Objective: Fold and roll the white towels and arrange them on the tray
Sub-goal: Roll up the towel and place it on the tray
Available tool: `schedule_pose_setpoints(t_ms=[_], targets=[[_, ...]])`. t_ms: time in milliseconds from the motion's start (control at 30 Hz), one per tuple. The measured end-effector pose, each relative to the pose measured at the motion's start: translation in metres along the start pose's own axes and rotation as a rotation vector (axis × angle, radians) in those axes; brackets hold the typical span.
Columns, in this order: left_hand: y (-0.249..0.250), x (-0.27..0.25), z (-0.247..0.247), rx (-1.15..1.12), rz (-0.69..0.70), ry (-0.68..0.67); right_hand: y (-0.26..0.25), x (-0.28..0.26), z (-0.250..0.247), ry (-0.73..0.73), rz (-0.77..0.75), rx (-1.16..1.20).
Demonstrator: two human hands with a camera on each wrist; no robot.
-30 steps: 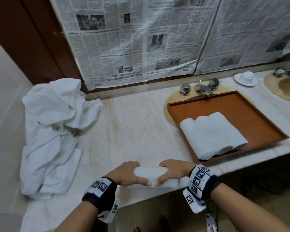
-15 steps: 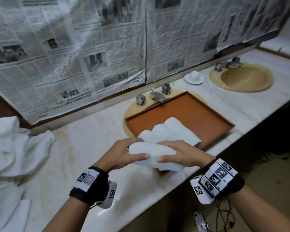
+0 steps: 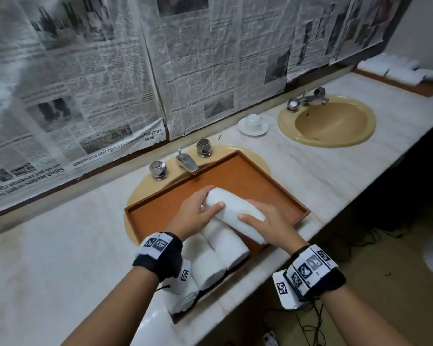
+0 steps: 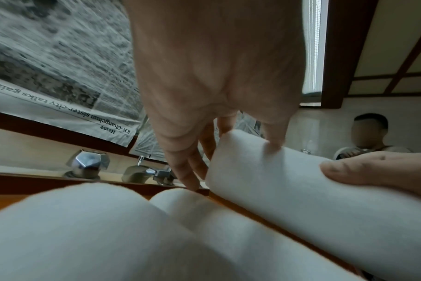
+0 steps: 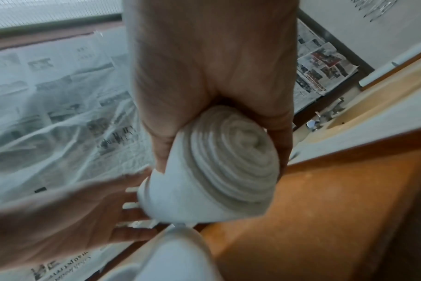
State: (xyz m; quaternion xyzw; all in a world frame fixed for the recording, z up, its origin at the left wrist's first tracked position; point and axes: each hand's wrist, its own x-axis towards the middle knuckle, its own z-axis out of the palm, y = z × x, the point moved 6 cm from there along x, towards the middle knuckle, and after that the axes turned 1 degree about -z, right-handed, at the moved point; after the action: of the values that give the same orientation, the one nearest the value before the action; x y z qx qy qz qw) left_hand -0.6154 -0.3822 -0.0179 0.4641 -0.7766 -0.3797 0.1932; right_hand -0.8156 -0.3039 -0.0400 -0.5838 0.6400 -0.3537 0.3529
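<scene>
- We're at a marble vanity counter (image 3: 60, 245), newspaper (image 3: 85, 83) taped across the wall behind.
- Our left hand (image 3: 195, 216) and right hand (image 3: 268, 226) grip one rolled white towel (image 3: 233, 211) between them, over the brown tray (image 3: 280, 196).
- Below our wrists, three more rolled towels (image 3: 210, 260) lie side by side in the tray.

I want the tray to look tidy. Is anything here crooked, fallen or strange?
Little stands out. The rolled towels on the tray lie side by side. The towel roll held by the left hand and right hand sits at an angle across them, not yet set down. The tray itself rests over a sink.
</scene>
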Motion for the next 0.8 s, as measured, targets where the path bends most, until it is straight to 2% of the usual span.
schedule_pose_setpoints(t_ms=[100,200,333,533,700,800], targets=[[-0.007,0.009,0.014,0.099,-0.015,-0.014,0.023,0.008,0.006,0.06,0.072,0.012],[-0.02,0.01,0.024,0.264,-0.044,-0.019,0.039,0.012,0.02,0.059,0.148,0.025],[-0.028,0.005,0.035,0.376,-0.084,-0.064,0.059,0.012,0.035,0.059,0.229,-0.048],[-0.034,0.004,0.041,0.453,-0.112,-0.144,0.057,0.016,0.043,0.002,0.237,-0.334],[-0.03,0.004,0.041,0.487,-0.124,-0.142,0.052,0.019,0.035,-0.097,0.22,-0.352],[-0.03,0.004,0.041,0.476,-0.14,-0.147,0.056,0.02,0.027,-0.142,0.222,-0.263]])
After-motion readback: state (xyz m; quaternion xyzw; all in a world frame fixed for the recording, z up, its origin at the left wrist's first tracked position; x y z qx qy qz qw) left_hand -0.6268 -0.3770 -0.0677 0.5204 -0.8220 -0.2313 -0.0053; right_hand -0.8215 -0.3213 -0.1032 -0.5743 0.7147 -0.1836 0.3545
